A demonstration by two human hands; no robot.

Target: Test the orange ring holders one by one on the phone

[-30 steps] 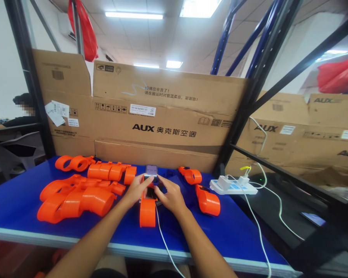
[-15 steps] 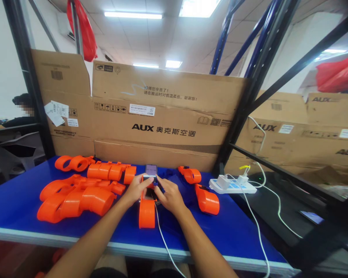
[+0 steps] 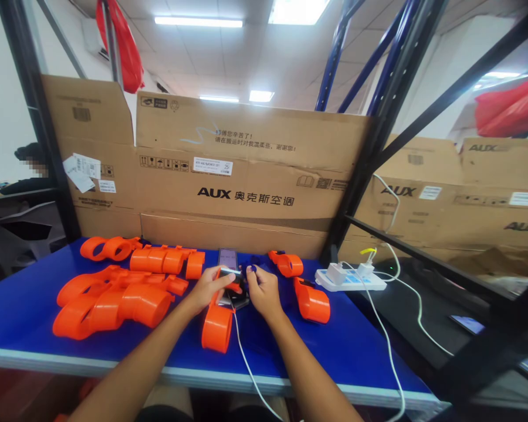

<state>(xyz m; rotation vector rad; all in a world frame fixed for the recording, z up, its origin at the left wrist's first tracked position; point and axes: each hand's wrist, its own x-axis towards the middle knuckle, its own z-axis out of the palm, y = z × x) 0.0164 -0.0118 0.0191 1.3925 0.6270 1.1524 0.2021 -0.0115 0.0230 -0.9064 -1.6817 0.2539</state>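
My left hand point(image 3: 207, 288) is closed on an orange plastic ring part point(image 3: 217, 329) with a small dark block at its top; the ring hangs down toward the table's front. Just to the right, the fingers of my right hand point(image 3: 264, 293) pinch a small dark blue piece point(image 3: 252, 268), too small to name. A white cable point(image 3: 243, 350) runs from between the hands to the front edge. Behind the hands a phone point(image 3: 227, 257) stands or lies with its screen showing. A dark flat object below the hands is partly hidden.
Several orange ring parts point(image 3: 147, 302) lie on the left of the blue table point(image 3: 22, 308). Two more orange parts point(image 3: 315, 305) are on the right, near a white power strip point(image 3: 349, 282) with plugs and cables. Cardboard point(image 3: 246, 176) walls off the back; a black post point(image 3: 356, 170) rises at right.
My right hand has moved off the dark block, slightly rightward, with its fingers now pinched together. The orange ring part in my left hand has tilted and swung a little left.
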